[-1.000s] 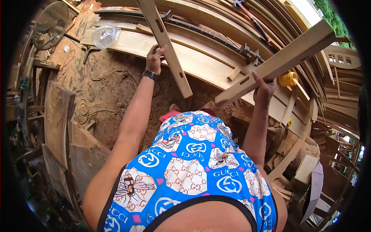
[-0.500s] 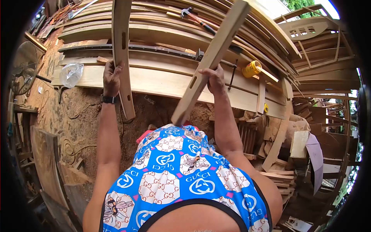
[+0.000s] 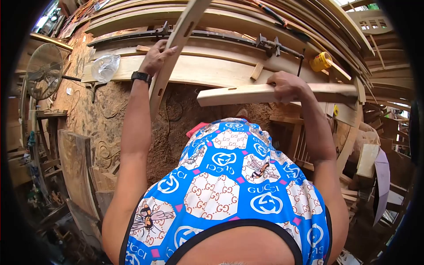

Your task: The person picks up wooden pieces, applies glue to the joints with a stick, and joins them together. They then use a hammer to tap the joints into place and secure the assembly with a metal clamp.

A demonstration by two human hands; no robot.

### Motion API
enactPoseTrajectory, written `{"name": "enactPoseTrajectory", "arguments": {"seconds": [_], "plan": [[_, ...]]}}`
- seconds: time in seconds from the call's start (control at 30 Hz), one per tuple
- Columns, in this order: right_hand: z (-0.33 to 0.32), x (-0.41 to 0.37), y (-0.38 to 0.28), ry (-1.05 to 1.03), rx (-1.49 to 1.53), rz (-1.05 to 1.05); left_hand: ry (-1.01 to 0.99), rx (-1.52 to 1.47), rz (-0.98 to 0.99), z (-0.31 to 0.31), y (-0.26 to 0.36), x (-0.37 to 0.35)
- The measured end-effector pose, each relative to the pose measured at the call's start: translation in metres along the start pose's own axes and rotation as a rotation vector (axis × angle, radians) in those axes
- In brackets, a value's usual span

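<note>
My left hand point(image 3: 158, 57) is closed around a long mortised wooden rail point(image 3: 168, 75), which leans up and away to the right; two slots show on its face. My right hand point(image 3: 288, 87) grips a second wooden rail point(image 3: 238, 95) from above, holding it crosswise in front of my body. Its right end is blurred. Just beyond both hands lies a wide pale plank point(image 3: 207, 73), with a small wood block point(image 3: 256, 71) on it. Behind that stretches a long black bar clamp point(image 3: 270, 45) with a screw at its right end.
Stacked boards point(image 3: 132, 20) fill the far side, with a hammer point(image 3: 274, 15) on them. A yellow container point(image 3: 320, 62) stands at the right, a clear plastic bag point(image 3: 106, 68) at the left. A fan point(image 3: 44, 70) is at far left. Sawdust and a cord cover the ground.
The right-hand rail has swung from a steep slant to nearly level and moved right. The left-hand rail has gone from near upright to leaning right. The view has shifted slightly.
</note>
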State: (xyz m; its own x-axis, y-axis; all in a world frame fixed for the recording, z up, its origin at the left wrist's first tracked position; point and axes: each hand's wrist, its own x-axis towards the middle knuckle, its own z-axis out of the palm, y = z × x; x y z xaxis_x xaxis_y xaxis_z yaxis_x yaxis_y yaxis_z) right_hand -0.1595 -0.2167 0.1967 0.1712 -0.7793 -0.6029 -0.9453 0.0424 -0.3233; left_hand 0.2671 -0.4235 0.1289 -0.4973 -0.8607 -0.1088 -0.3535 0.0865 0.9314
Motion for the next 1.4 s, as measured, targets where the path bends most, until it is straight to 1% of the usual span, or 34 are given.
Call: {"name": "enactPoseTrajectory", "arguments": {"seconds": [0.07, 0.13, 0.17, 0.2, 0.27, 0.3, 0.33, 0.37, 0.4, 0.43, 0.47, 0.5, 0.53, 0.57, 0.6, 0.67, 0.7, 0.8, 0.83, 0.87, 0.93, 0.97, 1.0, 1.07, 1.1, 1.13, 1.2, 1.23, 1.3, 1.33, 1.37, 1.4], "plan": [[0.002, 0.015, -0.025, -0.189, -0.082, -0.001, -0.115, 0.088, -0.041, 0.028, 0.004, 0.008], [0.015, 0.044, -0.031, -0.366, -0.043, 0.008, -0.231, 0.225, -0.146, 0.063, 0.010, 0.012], [0.030, 0.056, -0.016, -0.268, -0.215, -0.421, -0.230, 0.221, -0.047, 0.083, 0.009, 0.008], [0.032, 0.055, -0.023, -0.268, -0.209, -0.413, -0.303, 0.249, -0.104, 0.098, 0.017, 0.003], [0.024, 0.056, -0.052, -0.529, 0.120, -0.094, -0.340, 0.302, 0.017, 0.134, -0.007, 0.004], [0.022, 0.048, -0.060, -0.616, 0.286, -0.034, -0.379, 0.307, -0.009, 0.148, -0.005, -0.001], [0.031, 0.054, -0.054, -0.626, 0.280, -0.031, -0.416, 0.309, -0.037, 0.161, -0.005, -0.007], [0.051, 0.066, -0.046, -0.635, 0.312, -0.123, -0.440, 0.292, -0.010, 0.172, -0.010, -0.009], [0.060, 0.071, -0.046, -0.643, 0.346, -0.216, -0.468, 0.273, -0.036, 0.180, -0.011, -0.014], [0.068, 0.074, -0.044, -0.603, 0.261, -0.254, -0.481, 0.258, -0.055, 0.187, -0.012, -0.018], [0.078, 0.074, -0.042, -0.620, 0.259, -0.258, -0.493, 0.243, -0.075, 0.192, -0.014, -0.025], [0.089, 0.072, -0.039, -0.590, 0.325, -0.261, -0.492, 0.237, -0.091, 0.196, -0.016, -0.031], [0.099, 0.073, -0.035, -0.553, 0.391, -0.264, -0.554, 0.207, -0.125, 0.198, -0.017, -0.034], [0.110, 0.077, -0.032, -0.587, 0.507, -0.337, -0.617, 0.177, -0.158, 0.199, -0.017, -0.037], [0.115, 0.076, -0.034, -0.594, 0.512, -0.342, -0.617, 0.178, -0.169, 0.200, -0.017, -0.042], [0.120, 0.073, -0.036, -0.516, 0.353, -0.227, -0.642, 0.215, -0.138, 0.202, -0.015, -0.049], [0.122, 0.069, -0.039, -0.448, 0.272, -0.302, -0.651, 0.234, -0.115, 0.204, -0.012, -0.054], [0.114, 0.047, -0.045, -0.434, 0.338, -0.205, -0.673, 0.251, -0.048, 0.207, -0.010, -0.061], [0.113, 0.041, -0.045, -0.426, 0.308, -0.195, -0.669, 0.175, -0.060, 0.209, -0.014, -0.065], [0.112, 0.033, -0.039, -0.425, 0.312, -0.179, -0.681, 0.167, -0.051, 0.212, -0.017, -0.068], [0.114, 0.017, -0.026, -0.206, 0.150, -0.334, -0.680, 0.188, -0.137, 0.215, -0.016, -0.078], [0.114, 0.009, -0.018, -0.115, 0.192, -0.363, -0.715, 0.213, -0.172, 0.218, -0.014, -0.081], [0.113, 0.005, -0.017, -0.115, 0.196, -0.353, -0.724, 0.210, -0.169, 0.220, -0.014, -0.084], [0.105, 0.001, -0.016, -0.167, 0.190, -0.318, -0.728, 0.181, -0.193, 0.220, -0.009, -0.085], [0.103, -0.005, -0.015, -0.138, 0.168, -0.235, -0.738, 0.214, -0.162, 0.221, -0.010, -0.084], [0.095, -0.011, -0.007, -0.138, 0.165, -0.231, -0.738, 0.211, -0.159, 0.221, -0.012, -0.083], [0.079, -0.032, 0.016, -0.069, 0.092, 0.067, -0.754, 0.249, -0.184, 0.219, -0.020, -0.087], [0.081, -0.042, 0.031, -0.069, 0.084, 0.067, -0.771, 0.273, -0.184, 0.220, -0.024, -0.086], [0.098, -0.056, 0.059, 0.251, -0.203, -0.028, -0.755, 0.248, -0.175, 0.219, -0.031, -0.087], [0.110, -0.056, 0.067, 0.251, -0.206, -0.023, -0.746, 0.225, -0.171, 0.219, -0.031, -0.089], [0.122, -0.052, 0.077, 0.257, -0.254, 0.031, -0.753, 0.215, -0.162, 0.219, -0.030, -0.090], [0.129, -0.048, 0.083, 0.264, -0.303, 0.084, -0.800, 0.233, -0.222, 0.215, -0.014, -0.091]]}}
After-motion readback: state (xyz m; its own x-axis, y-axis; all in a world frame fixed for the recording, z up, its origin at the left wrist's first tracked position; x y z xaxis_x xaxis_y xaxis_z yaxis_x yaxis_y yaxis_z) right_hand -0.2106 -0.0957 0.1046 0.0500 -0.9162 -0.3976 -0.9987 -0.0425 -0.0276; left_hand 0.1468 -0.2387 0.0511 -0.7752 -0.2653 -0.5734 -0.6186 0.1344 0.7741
